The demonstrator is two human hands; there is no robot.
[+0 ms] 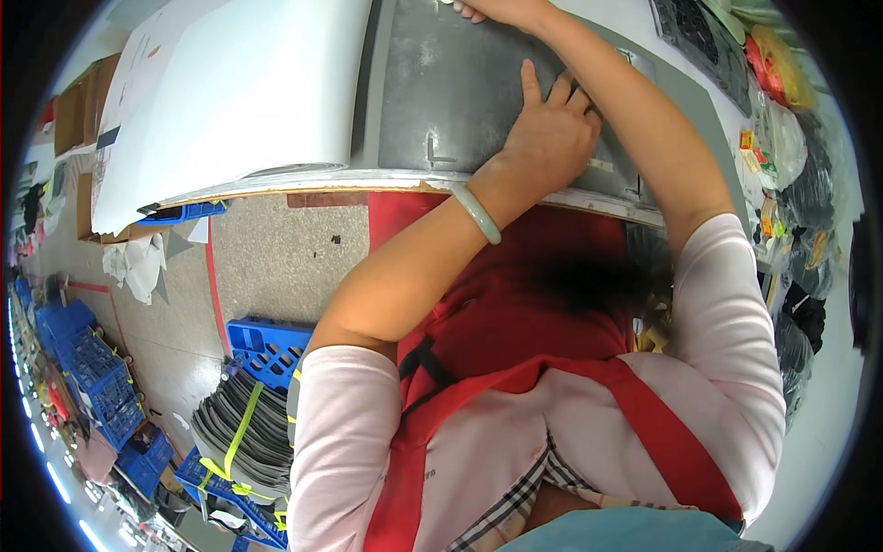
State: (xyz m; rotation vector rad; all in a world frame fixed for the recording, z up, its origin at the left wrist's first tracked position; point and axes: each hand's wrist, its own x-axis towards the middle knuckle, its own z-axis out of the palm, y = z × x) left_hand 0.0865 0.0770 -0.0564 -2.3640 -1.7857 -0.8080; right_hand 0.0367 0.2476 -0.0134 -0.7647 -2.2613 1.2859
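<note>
My left hand, below a pale bangle, presses on a dark grey sheet with its fingers spread. L-shaped corner marks show on the sheet near the table's front edge. Across it reaches my right arm, and my right hand is at the far edge of the picture, partly cut off. Its fingers are curled by a small pale green thing that I cannot make out. Left of the dark sheet lies a large white sheet with a curled edge, overhanging the table's front.
At the right, a black panel and several plastic bags lie along the table. On the floor at left, a strapped stack of grey sheets sits by blue crates. Cardboard boxes stand beyond the white sheet.
</note>
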